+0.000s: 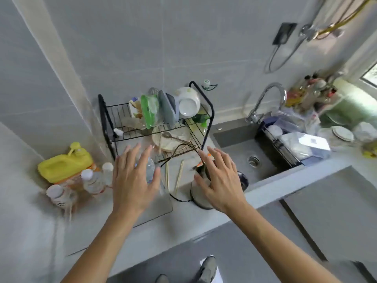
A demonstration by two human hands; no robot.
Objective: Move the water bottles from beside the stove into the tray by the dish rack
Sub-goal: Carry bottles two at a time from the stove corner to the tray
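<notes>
Water bottle (150, 170) beneath left hand (133, 180), grip spread, right hand (219, 180) spread, both holding nothing

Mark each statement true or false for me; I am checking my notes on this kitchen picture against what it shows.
1. Both hands are open with fingers spread. True: the left hand and the right hand grip nothing.
2. The dish rack is empty. False: the dish rack holds a white bowl and other items.
3. A yellow jug stands left of the left hand. True: the yellow jug has a pump top.
4. Water runs from the faucet. False: no stream shows below the faucet.
5. The chopsticks lie in the sink. False: the chopsticks lie on the counter between the hands.
</notes>
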